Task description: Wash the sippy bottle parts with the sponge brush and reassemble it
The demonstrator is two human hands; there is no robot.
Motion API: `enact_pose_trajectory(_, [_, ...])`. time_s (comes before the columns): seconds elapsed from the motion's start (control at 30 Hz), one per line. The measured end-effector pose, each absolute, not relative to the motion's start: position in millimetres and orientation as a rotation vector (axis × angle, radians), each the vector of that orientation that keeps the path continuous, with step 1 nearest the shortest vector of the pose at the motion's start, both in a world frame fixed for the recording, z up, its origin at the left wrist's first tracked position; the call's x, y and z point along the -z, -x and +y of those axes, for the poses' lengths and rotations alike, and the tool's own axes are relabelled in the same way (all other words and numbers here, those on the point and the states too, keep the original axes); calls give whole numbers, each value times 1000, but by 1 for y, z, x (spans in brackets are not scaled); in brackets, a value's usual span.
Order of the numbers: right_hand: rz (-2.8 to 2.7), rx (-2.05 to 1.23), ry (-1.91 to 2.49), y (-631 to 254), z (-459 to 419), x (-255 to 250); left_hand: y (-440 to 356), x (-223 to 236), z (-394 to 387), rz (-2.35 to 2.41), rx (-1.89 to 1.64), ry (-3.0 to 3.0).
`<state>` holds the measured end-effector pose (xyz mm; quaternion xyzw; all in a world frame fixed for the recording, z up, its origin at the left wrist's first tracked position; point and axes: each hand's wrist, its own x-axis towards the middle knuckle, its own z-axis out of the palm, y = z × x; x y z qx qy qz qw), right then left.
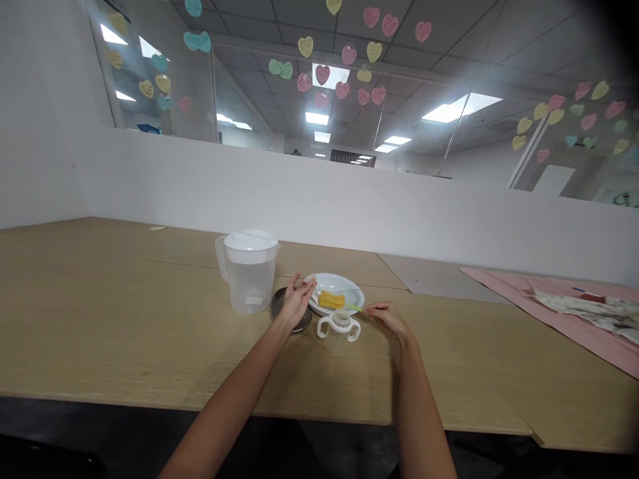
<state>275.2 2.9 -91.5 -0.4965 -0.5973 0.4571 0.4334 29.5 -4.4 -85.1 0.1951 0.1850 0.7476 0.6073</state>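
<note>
My right hand (390, 318) pinches the end of a thin green stick-like handle (353, 307) that reaches over the rim of a white oval dish (357, 293). Inside the dish lies a folded-looking yellow piece (331, 299), perhaps cloth or sponge; I cannot tell whether the green handle joins it. At the dish's left side, my left hand (298, 299) has its fingers drawn together around a small pale item, too small to name. Between my hands stands an uncapped clear bottle (337, 340) with a white two-handled collar (324, 320), upright in front of the dish.
A translucent lidded pitcher (251, 283) stands left of my left hand. Under that hand lies a dark round tray (302, 324). Farther right, a pink cloth (499, 289) carries a patterned cloth (589, 313). A white wall (319, 199) with windows rises behind the table (150, 319).
</note>
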Motion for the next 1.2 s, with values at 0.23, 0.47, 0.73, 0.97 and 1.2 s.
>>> enact_pose_trajectory(0.23, [-1353, -1106, 1275, -281, 8, 98, -27, 83, -2, 372, -1632, -278])
enact_pose_trajectory(0.47, [-1239, -1029, 1261, -273, 9, 94, -34, 73, -11, 326, -1563, -267])
enact_pose_trajectory(0.73, [-1226, -1001, 1217, -273, 15, 100, -4, 62, -9, 350, -1671, -309])
enact_pose_trajectory(0.97, [-1146, -997, 1087, -274, 24, 106, -3, 79, 3, 994, -1980, -599])
enact_pose_trajectory(1.2, [-1088, -943, 1056, -272, 26, 106, -6, 97, 8, 1619, -1962, -1144])
